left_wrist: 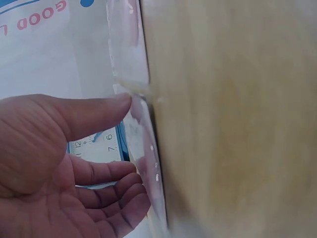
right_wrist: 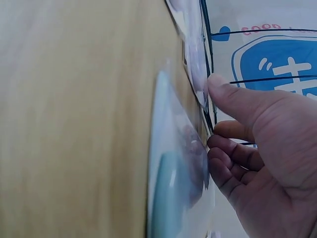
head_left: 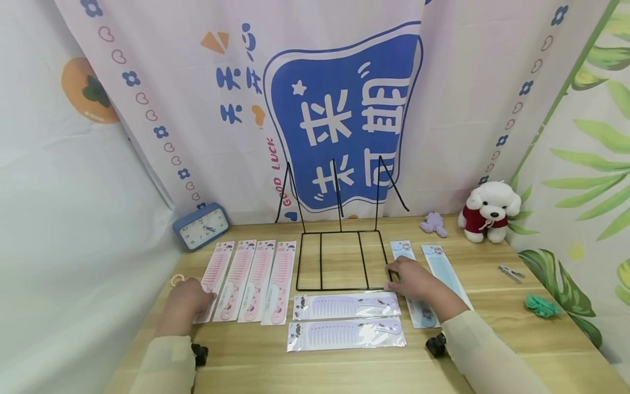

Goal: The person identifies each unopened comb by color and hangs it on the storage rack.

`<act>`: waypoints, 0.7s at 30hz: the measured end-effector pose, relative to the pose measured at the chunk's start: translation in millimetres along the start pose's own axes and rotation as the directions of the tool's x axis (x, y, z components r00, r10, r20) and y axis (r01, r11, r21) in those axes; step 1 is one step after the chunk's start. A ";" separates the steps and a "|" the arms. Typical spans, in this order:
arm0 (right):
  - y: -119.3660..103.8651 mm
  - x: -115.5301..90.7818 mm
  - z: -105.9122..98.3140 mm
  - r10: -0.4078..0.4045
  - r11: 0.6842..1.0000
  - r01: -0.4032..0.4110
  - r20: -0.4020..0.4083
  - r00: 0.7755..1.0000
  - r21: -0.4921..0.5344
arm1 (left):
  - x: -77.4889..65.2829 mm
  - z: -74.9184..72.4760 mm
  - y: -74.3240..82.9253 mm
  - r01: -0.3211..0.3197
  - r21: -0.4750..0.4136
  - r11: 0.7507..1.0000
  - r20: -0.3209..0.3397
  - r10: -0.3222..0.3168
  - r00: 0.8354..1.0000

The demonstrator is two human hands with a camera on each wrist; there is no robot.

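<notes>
My left hand (head_left: 189,301) reaches over the lower part of the leftmost packaged pink comb (head_left: 216,262). In the left wrist view its thumb and loosely bent fingers (left_wrist: 131,201) rest against that flat package, well apart. My right hand (head_left: 413,276) holds the near right corner of a black wire rack (head_left: 339,288), thumb at the front wire and curled fingers (right_wrist: 233,151) at the side wire. A packaged blue comb (head_left: 423,314) lies partly under this hand. Two packaged purple combs (head_left: 344,305) lie crosswise before the rack, one below the other.
More packaged pink combs (head_left: 278,284) stand in a row left of the rack. Another blue comb (head_left: 443,268) lies at right. Around the edges are a blue clock (head_left: 202,225), a plush dog (head_left: 489,210), a purple figure (head_left: 434,224), a clip (head_left: 511,272) and green cord (head_left: 541,305).
</notes>
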State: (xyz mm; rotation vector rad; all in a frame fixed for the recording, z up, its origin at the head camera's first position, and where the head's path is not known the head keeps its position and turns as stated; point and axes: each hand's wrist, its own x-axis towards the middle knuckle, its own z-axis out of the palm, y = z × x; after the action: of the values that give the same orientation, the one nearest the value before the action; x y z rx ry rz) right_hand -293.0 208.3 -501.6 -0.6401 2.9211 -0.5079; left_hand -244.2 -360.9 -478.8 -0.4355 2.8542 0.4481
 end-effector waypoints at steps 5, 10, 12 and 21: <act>-1.7 2.2 -0.7 0.012 1.000 -0.012 0.008 1.000 0.001 | -2.8 -0.2 0.4 0.016 -0.024 1.000 0.006 -0.016 1.000; -5.6 4.3 -4.8 0.016 1.000 -0.016 0.019 1.000 0.005 | 0.7 -0.9 -1.7 -0.001 -0.047 0.999 -0.003 0.000 1.000; -6.7 5.3 -6.1 0.011 1.000 -0.011 0.014 1.000 0.004 | 3.7 -1.8 -3.3 -0.008 -0.067 0.998 -0.010 0.008 1.000; -7.6 3.0 -3.8 0.043 0.999 -0.044 0.048 0.998 0.021 | 10.4 -3.1 -2.9 0.123 -0.167 0.978 0.094 -0.108 0.990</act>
State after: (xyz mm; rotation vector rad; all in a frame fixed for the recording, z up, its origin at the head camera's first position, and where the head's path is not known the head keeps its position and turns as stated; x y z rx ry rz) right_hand -293.4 201.7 -495.5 -0.5764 2.8733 -0.5125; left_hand -253.5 -367.2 -479.4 -0.5952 2.7023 0.6777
